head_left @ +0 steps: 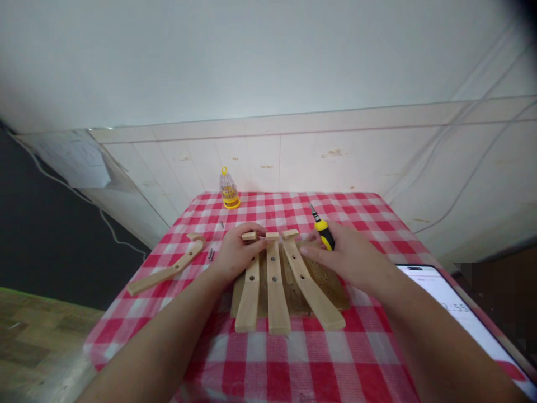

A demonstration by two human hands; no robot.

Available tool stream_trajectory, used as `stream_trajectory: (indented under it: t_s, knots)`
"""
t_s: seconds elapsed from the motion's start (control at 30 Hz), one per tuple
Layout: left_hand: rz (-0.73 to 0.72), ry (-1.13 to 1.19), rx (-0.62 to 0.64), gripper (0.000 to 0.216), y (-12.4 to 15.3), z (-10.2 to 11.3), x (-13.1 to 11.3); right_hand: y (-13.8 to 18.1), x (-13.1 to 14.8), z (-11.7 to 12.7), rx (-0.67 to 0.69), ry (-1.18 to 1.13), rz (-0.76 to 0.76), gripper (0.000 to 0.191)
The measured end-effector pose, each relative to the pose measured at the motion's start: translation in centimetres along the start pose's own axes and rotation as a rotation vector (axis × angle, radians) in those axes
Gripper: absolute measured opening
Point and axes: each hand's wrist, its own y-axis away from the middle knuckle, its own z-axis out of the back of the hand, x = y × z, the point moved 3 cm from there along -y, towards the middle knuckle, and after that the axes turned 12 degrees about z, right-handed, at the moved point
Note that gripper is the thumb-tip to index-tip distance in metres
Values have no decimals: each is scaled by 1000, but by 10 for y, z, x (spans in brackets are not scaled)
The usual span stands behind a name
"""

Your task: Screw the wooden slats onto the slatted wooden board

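My left hand (237,252) is closed around the upper part of the left wooden hook (248,305), its thumb reaching toward the middle wooden hook (277,302). A third wooden hook (312,294) slants out to the right. All three lie over a brown wooden board (338,291), and dark screw heads or holes show in them. My right hand (342,252) grips a yellow and black screwdriver (325,234), its metal tip pointing up and away from the board. Its fingertips are near the board's right edge.
A loose wooden hook (172,268) lies at the left, with several screws (211,254) beside it and another small screw (222,224) farther back. A yellow-based bit case (230,193) stands near the wall. A phone (453,313) lies at the right on the checked tablecloth (268,369).
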Motion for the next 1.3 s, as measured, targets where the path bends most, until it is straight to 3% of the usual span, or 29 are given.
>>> stream_trajectory:
  t_s: [0.23,0.43,0.97,1.17,1.3]
  knots:
    - [-7,2,12,15,-1,-2,3,-9,8,-27,-157,-185,143,33]
    - [6,7,12,15,0,-1,2,-12,6,-26,-159,-29,142,23]
    - [-19,-21,4,14,0,-1,1,-12,8,-24,-135,5,147,19]
    - [-11,13,12,14,1,-2,3,-9,7,-24,-184,-51,126,33]
    - [18,145,69,30,4,-2,2,-4,8,-22,-233,-148,203,42]
